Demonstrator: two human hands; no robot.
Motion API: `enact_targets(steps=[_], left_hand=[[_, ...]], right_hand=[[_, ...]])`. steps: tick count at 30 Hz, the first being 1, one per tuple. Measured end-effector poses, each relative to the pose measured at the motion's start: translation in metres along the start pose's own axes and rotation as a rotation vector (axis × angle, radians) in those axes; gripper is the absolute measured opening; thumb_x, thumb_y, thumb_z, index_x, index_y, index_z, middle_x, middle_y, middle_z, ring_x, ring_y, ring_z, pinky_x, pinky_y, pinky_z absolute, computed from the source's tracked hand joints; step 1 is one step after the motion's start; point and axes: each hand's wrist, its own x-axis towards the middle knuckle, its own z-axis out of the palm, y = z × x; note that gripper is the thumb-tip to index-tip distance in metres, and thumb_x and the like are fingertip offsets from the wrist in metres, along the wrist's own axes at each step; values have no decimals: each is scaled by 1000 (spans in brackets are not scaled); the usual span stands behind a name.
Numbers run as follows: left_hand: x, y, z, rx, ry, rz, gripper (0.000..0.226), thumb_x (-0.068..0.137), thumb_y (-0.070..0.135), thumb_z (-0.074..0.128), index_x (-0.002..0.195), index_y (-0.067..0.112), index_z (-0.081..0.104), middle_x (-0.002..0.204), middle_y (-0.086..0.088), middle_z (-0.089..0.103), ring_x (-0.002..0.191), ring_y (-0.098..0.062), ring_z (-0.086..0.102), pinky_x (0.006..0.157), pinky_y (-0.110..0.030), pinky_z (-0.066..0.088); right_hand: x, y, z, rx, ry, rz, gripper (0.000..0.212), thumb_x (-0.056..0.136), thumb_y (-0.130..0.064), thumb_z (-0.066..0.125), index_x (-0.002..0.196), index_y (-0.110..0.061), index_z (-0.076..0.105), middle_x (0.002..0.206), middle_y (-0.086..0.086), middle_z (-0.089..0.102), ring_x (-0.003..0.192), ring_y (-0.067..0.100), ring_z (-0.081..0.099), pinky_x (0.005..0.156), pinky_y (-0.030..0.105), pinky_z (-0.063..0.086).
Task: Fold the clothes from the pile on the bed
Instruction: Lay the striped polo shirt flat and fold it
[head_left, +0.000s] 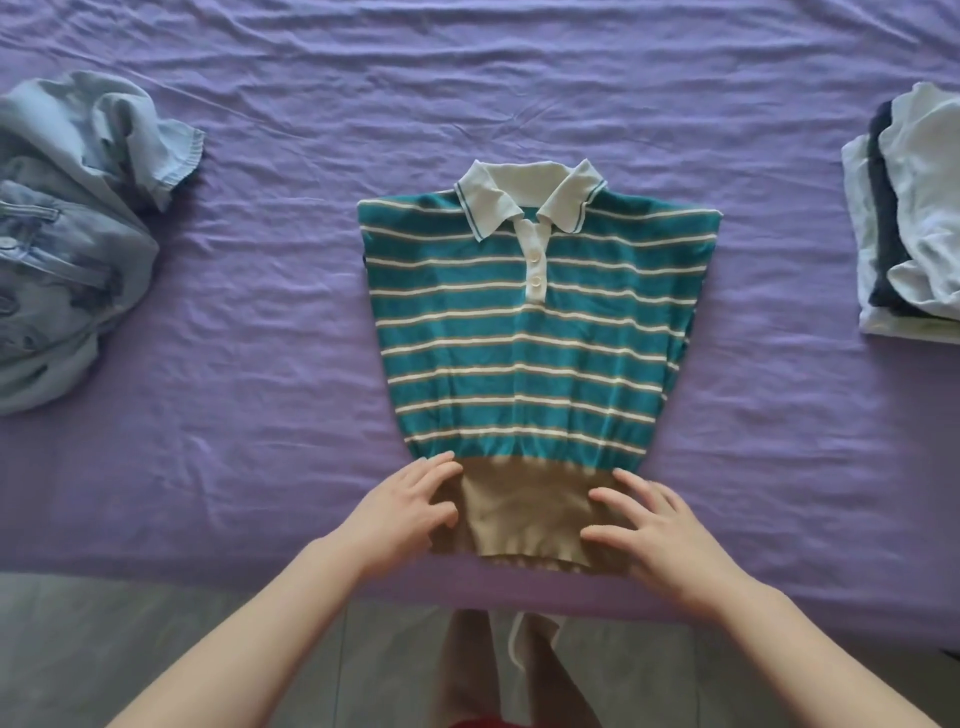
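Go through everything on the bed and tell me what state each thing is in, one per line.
Teal striped knit polo shirt: flat, face up, sides folded under, collar buttoned.
Crumpled pale denim pile: unfolded, heaped.
Stack of white and navy clothes: folded.
Purple bedsheet: wrinkled.
Left hand: open, resting on the tan hem.
Right hand: open, resting on the hem.

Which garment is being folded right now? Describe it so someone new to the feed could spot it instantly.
Start from the purple bedsheet and look to its centre, between the crumpled denim pile and the folded stack. There lies the polo shirt, both hands resting on its tan hem. It alone has teal and white stripes and a white collar.
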Motion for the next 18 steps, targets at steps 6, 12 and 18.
enact_targets(steps=[6, 12, 18], left_hand=[[12, -5, -7, -117, 112, 11, 22, 53, 20, 87, 66, 26, 70, 101, -4, 70, 99, -25, 66, 77, -34, 56], [44, -37, -34, -1077, 449, -671, 10, 93, 12, 56, 89, 20, 53, 81, 9, 58, 78, -9, 54, 70, -18, 44], [82, -56, -49, -983, 180, -835, 31, 81, 31, 72, 104, 16, 58, 93, 3, 63, 84, -15, 59, 73, -27, 46]], right_hand=[[23, -5, 0, 216, 351, 115, 24, 58, -23, 89, 75, -31, 75, 88, -10, 71, 90, 25, 65, 71, 42, 48], [58, 16, -34, 1142, 567, 556, 20, 95, -21, 53, 82, -27, 66, 81, -12, 65, 78, 0, 56, 70, 12, 43], [99, 27, -48, 840, 386, 738, 32, 83, -38, 67, 108, -21, 58, 94, -4, 61, 93, 17, 58, 80, 32, 44]])
